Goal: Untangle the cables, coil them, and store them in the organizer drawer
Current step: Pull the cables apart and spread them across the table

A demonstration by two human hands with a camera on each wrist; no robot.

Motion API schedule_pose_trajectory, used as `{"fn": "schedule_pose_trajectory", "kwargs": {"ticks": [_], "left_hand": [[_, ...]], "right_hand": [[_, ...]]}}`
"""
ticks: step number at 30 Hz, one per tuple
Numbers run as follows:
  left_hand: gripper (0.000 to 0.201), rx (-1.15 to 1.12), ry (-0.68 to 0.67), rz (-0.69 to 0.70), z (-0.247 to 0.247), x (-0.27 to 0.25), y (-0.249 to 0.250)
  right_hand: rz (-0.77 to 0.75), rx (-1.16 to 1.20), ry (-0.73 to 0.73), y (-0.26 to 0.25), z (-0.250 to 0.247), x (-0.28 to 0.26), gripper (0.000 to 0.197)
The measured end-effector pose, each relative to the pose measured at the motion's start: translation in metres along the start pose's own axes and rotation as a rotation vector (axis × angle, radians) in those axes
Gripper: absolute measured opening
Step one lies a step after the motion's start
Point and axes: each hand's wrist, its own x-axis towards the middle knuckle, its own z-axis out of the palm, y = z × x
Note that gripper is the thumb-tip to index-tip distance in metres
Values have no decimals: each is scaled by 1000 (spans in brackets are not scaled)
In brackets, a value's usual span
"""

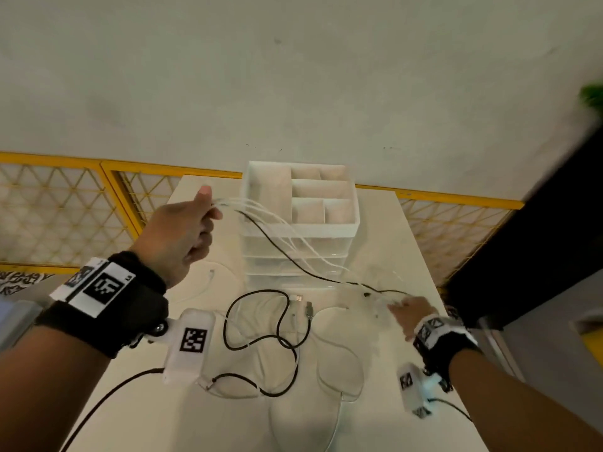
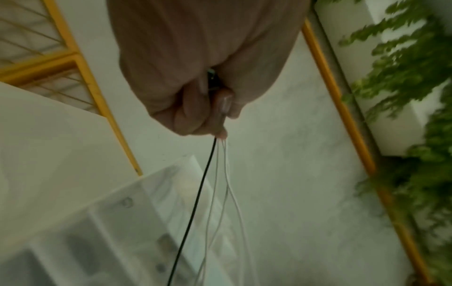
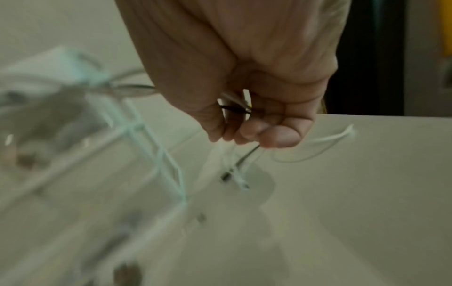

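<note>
Loose black and white cables (image 1: pixel 287 340) sprawl on the white table (image 1: pixel 408 435) up front. Right hand (image 1: pixel 409 313) pinches the bundle low; left hand (image 1: pixel 182 236) grips its other end, raised, strands stretched across the organizer (image 1: pixel 300 223) behind.

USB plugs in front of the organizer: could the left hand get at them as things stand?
Probably not yet. The left hand is raised and grips a bundle of cables that the right hand holds at the other end. The USB plugs lie uncovered on the table, so freeing it would do.
</note>
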Motion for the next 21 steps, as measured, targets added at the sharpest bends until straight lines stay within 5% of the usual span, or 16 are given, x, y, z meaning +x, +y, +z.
{"fn": "schedule_pose_trajectory", "kwargs": {"ticks": [3, 6, 10, 16, 21], "left_hand": [[36, 279, -78, -63, -7, 2, -26], [30, 491, -190, -156, -11, -2, -48], [37, 539, -234, -267, -5, -12, -63], [46, 284, -237, -331, 13, -22, -69], [36, 266, -282, -248, 34, -27, -73]], "right_hand": [[-5, 550, 167, -14, -47, 30, 17], [-92, 764, 429, -30, -95, 45, 12], [-294, 836, 461, -42, -127, 67, 37], [-241, 480, 278, -17, -77, 94, 89], [-311, 415, 234, -48, -51, 39, 69]]}}
